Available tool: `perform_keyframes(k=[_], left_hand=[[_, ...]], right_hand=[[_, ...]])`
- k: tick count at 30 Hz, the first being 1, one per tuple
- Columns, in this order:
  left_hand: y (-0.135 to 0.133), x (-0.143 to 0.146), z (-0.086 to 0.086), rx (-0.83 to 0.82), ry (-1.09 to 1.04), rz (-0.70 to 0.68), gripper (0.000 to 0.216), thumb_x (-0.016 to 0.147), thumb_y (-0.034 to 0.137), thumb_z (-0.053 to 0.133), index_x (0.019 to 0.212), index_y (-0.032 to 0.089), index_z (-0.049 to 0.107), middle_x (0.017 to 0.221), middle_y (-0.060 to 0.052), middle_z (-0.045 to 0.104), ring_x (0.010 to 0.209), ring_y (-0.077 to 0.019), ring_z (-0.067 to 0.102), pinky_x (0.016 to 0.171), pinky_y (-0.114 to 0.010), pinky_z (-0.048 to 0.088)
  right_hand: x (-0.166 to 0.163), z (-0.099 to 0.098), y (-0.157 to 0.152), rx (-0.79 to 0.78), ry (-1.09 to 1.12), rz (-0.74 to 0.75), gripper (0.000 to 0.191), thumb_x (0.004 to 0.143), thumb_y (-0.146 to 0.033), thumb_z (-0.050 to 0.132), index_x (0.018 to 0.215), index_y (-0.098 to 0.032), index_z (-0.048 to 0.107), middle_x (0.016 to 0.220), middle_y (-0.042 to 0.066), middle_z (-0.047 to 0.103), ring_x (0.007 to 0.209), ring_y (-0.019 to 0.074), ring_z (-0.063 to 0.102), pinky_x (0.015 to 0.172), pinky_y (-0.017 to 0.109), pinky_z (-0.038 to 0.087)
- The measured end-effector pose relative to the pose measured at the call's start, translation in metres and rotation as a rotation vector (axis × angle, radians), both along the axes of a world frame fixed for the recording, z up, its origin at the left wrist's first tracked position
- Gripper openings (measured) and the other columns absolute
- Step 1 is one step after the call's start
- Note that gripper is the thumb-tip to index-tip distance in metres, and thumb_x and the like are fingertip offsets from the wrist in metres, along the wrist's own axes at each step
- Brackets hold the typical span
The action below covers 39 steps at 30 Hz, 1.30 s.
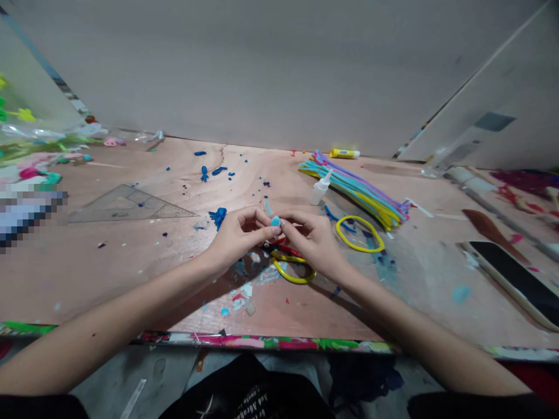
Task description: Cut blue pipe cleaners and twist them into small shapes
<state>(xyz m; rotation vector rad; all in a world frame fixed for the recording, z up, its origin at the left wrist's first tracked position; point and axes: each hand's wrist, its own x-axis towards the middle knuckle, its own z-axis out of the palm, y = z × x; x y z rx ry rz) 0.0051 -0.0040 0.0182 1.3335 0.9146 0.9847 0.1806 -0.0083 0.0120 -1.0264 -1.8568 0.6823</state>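
Observation:
My left hand (238,235) and my right hand (312,235) meet above the middle of the table. Between their fingertips they pinch a small light-blue piece (275,222), perhaps a coiled bit of fuzzy stem; its exact kind is too small to make out. Beneath them lies a cutting tool with red handles (288,250), mostly hidden, along with a yellow loop (294,278). Just right of my right hand is a yellow ring (360,249). A dark-blue lump (218,217) rests beside my left hand.
Behind my right hand are a white dropper bottle (320,191), a bundle of coloured pipe cleaners (358,186) and a glue stick (344,153). A clear set square (131,203) lies left. At right are a phone (515,282) and a brown wooden tool (493,233). Scraps dot the tabletop.

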Motion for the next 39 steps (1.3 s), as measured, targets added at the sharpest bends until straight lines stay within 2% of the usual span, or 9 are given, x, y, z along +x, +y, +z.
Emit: perform_keyframes(k=[7,10,13,18,22,27,32,35,39], left_hand=[[0.002,-0.002,-0.001,0.063,0.030,0.035,0.029,0.071,0.035,0.082,0.071,0.017,0.059,0.064,0.001,0.064,0.059,-0.0103,0.061,0.054,-0.020,0.050],[0.002,-0.002,-0.002,0.076,0.045,0.033,0.030,0.072,0.037,0.081,0.074,0.017,0.059,0.065,0.001,0.065,0.057,-0.0107,0.062,0.051,-0.020,0.050],[0.002,-0.003,-0.004,0.064,0.060,0.023,0.033,0.073,0.040,0.081,0.079,0.017,0.058,0.068,0.001,0.066,0.054,-0.0116,0.062,0.046,-0.021,0.049],[0.004,-0.004,-0.008,0.159,0.088,0.053,0.031,0.075,0.035,0.080,0.083,0.018,0.055,0.067,0.002,0.066,0.058,-0.0123,0.066,0.052,-0.021,0.052],[0.005,-0.004,-0.009,0.236,0.136,0.063,0.033,0.076,0.028,0.079,0.090,0.020,0.050,0.062,0.006,0.063,0.051,-0.0097,0.061,0.051,-0.019,0.047],[0.003,-0.006,-0.006,0.421,0.325,0.066,0.026,0.081,0.021,0.071,0.094,0.021,0.048,0.064,0.006,0.065,0.055,-0.0102,0.063,0.055,-0.020,0.046],[0.000,-0.008,-0.003,0.628,0.600,0.101,0.021,0.085,0.020,0.066,0.097,0.021,0.049,0.070,0.003,0.070,0.062,-0.0134,0.066,0.058,-0.023,0.042],[-0.001,-0.008,-0.002,0.645,0.659,0.101,0.022,0.085,0.021,0.067,0.099,0.021,0.049,0.072,0.002,0.071,0.064,-0.0144,0.066,0.059,-0.024,0.042],[0.003,-0.010,0.001,0.570,0.603,0.019,0.028,0.084,0.025,0.067,0.106,0.021,0.050,0.074,0.001,0.070,0.064,-0.0143,0.065,0.060,-0.024,0.045]], right_hand=[[0.003,-0.001,0.001,0.136,-0.121,0.037,0.020,0.092,-0.020,0.051,0.094,-0.020,0.071,0.090,0.006,0.073,0.080,0.0175,0.065,0.070,0.029,0.047],[0.003,-0.002,0.002,0.176,-0.141,0.034,0.018,0.091,-0.020,0.052,0.094,-0.020,0.070,0.086,0.005,0.071,0.078,0.0177,0.062,0.069,0.030,0.046],[0.003,-0.002,0.001,0.190,-0.142,0.035,0.019,0.090,-0.018,0.051,0.093,-0.019,0.069,0.085,0.005,0.070,0.076,0.0174,0.061,0.069,0.030,0.046],[0.003,0.000,0.001,0.168,-0.153,0.059,0.021,0.091,-0.018,0.049,0.092,-0.019,0.069,0.090,0.007,0.073,0.082,0.0190,0.064,0.072,0.031,0.046],[0.005,0.003,0.001,0.137,-0.165,0.076,0.021,0.094,-0.024,0.050,0.087,-0.019,0.070,0.085,0.005,0.073,0.074,0.0162,0.062,0.066,0.028,0.045],[0.004,0.004,0.002,0.101,-0.151,0.092,0.023,0.097,-0.029,0.053,0.084,-0.020,0.071,0.083,0.004,0.074,0.068,0.0136,0.060,0.057,0.025,0.041],[0.004,0.001,0.003,0.257,-0.235,0.070,0.024,0.096,-0.027,0.054,0.080,-0.019,0.070,0.075,0.004,0.069,0.066,0.0143,0.058,0.062,0.027,0.042],[0.005,-0.001,0.004,0.308,-0.243,0.052,0.025,0.096,-0.025,0.054,0.077,-0.019,0.068,0.071,0.003,0.065,0.066,0.0150,0.057,0.064,0.029,0.042],[0.006,-0.002,0.008,0.260,-0.181,0.053,0.024,0.096,-0.024,0.056,0.076,-0.019,0.068,0.073,0.003,0.068,0.065,0.0140,0.057,0.062,0.027,0.041]])
